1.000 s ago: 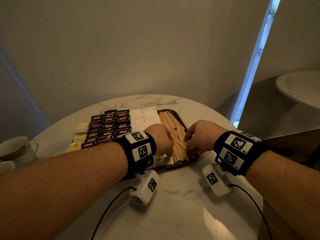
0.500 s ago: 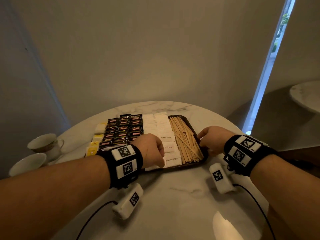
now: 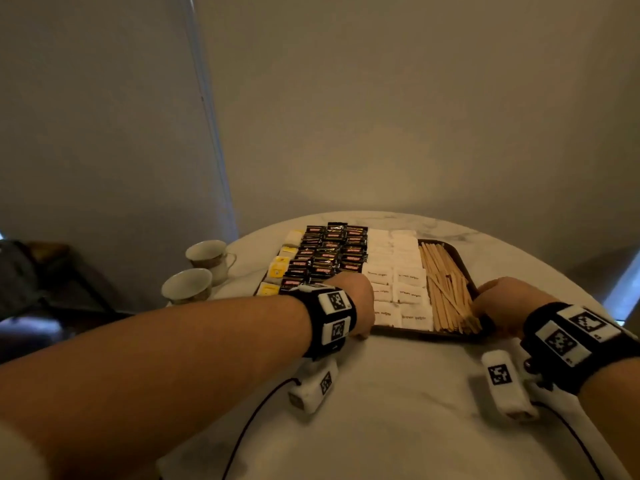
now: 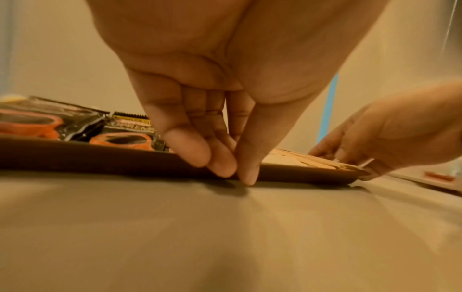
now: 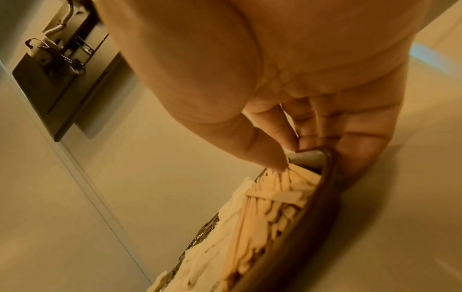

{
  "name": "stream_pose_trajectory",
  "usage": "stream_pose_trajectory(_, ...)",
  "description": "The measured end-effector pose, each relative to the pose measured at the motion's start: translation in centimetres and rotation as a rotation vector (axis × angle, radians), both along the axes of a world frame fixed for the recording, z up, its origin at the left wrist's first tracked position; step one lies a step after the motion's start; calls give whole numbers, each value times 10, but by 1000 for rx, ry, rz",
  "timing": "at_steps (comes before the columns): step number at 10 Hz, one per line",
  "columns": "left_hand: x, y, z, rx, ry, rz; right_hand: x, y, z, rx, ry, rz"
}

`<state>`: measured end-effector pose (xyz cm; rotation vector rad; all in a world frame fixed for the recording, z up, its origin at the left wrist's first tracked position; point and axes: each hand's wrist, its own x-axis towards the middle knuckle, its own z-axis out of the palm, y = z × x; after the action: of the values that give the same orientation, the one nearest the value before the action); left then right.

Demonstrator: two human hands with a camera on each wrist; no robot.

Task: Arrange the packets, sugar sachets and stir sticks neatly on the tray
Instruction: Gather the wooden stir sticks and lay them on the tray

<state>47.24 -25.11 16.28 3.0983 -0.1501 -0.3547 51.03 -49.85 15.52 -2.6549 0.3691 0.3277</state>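
Note:
A dark brown tray (image 3: 415, 332) holds yellow packets (image 3: 280, 268), rows of black coffee packets (image 3: 329, 254), white sugar sachets (image 3: 398, 271) and wooden stir sticks (image 3: 446, 289), from left to right. My left hand (image 3: 360, 303) is at the tray's near rim (image 4: 100, 158). Its bunched fingertips (image 4: 222, 166) point down and touch the rim and the table, holding nothing. My right hand (image 3: 491, 303) grips the tray's near right corner (image 5: 312, 207), thumb over the stir sticks (image 5: 275, 197) and fingers outside the rim.
Two pale cups (image 3: 211, 258) (image 3: 188, 289) stand on the round marble table (image 3: 398, 410) just left of the tray. The wall is close behind the table. A dark piece of furniture (image 3: 34, 271) stands at the far left.
Both hands have left the stir sticks. The left moved left to the tray's near rim. The right drew back to the near right corner and took hold of it.

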Motion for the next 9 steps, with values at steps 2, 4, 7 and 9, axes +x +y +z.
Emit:
stream_pose_trajectory(2, 43, 25, 5, 96, -61, 33, 43, 32, -6, -65, -47, 2)
stream_pose_trajectory(4, 72, 49, 6, 8, -109, 107, 77, 65, -1, -123, -76, 47)
stream_pose_trajectory(7, 97, 84, 10, -75, -130, 296, 96, 103, 7, 96, -52, 57)
stream_pose_trajectory(9, 97, 86, 6, -89, -143, 259, 84, 117, 19, 4, -91, -15)
